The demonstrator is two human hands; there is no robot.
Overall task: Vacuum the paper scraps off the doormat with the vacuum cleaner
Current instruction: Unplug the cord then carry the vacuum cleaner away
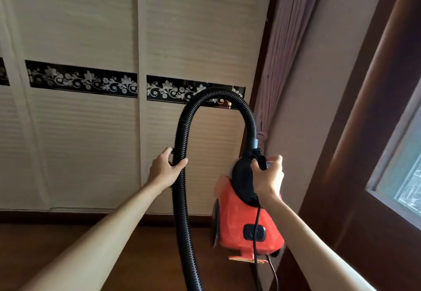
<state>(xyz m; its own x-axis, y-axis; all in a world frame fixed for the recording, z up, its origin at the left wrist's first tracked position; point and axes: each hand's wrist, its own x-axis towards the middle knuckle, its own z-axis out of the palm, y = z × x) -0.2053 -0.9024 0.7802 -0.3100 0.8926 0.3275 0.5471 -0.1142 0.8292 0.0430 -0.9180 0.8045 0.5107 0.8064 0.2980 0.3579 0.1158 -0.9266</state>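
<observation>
Likely fetching: left grip point(167, 168) curled round hose point(182, 211), right grip point(270, 176) clasping vacuum cleaner point(241, 220) by its handle; next, carrying to unseen doormat.

Only two arms of the person show, both bare along their whole visible length; the forearms are slim and smooth, narrowing to the wrists; the left hand point(165, 168) and right hand point(269, 178) are bare as well; the rest of the body is out of view.
</observation>
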